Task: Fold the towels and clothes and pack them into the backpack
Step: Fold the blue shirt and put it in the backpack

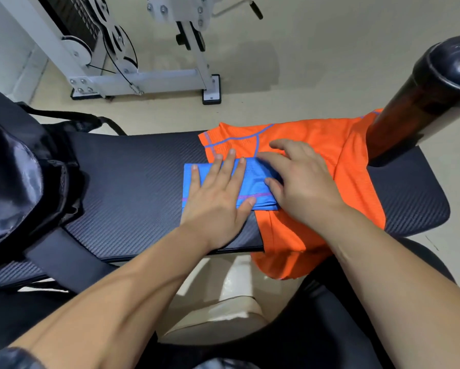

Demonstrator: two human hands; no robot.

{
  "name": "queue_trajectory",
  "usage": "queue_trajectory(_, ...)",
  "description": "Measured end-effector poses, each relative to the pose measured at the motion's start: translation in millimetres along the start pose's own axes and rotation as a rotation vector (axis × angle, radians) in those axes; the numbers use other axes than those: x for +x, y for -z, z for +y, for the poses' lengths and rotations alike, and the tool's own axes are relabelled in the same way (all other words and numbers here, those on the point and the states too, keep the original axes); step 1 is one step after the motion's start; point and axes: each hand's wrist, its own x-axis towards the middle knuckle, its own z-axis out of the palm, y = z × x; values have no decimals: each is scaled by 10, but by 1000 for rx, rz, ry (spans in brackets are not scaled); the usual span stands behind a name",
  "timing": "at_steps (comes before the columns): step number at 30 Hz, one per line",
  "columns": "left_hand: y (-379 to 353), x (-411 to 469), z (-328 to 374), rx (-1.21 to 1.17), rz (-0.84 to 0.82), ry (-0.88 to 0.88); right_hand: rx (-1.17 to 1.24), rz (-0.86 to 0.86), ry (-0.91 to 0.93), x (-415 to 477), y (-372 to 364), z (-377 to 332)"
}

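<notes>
head view: the blue towel [254, 179] lies folded into a compact rectangle near the middle of the black bench pad [133, 187], its three o'clock end overlapping the orange shirt [316, 134]. the left hand [218, 198] lies flat on it, fingers straight, pressing and grasping nothing. the right hand [300, 182], fingers spread and relaxed, rests across the towel's three o'clock edge and the shirt, also gripping nothing. the shirt sprawls unfolded toward two o'clock, one part drooping over the bench's six o'clock edge. the black backpack [16, 169] sits at nine o'clock, well apart from the towel. my reading: one towel looks folded, nothing visibly packed; the shirt's folding and all packing remain.
</notes>
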Motion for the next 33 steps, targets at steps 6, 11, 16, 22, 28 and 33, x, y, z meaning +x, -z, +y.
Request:
queue_trajectory(6, 200, -8, -82, -341, 14, 36, 20, -152, 74, -11, -61, 28)
queue_trajectory(11, 339, -74, -445, -288, 218, 374, 24, -155, 105, -36, -63, -23)
queue_trajectory(16, 421, -71, -512, -229, 78, 522, -46, -305, 155, -45, -116, -135)
queue_trajectory(22, 492, 4, -393, -649, 85, 642, -67, -318, 143, -52, -70, -112)
queue_trajectory(28, 688, 5, -369, -1310, 175, 693, -23, -261, 221, -41, -1, -60)
queue_trajectory(33, 898, -194, -646, -1282, 259, 583, -117, -169, 317, -11, 25, -415)
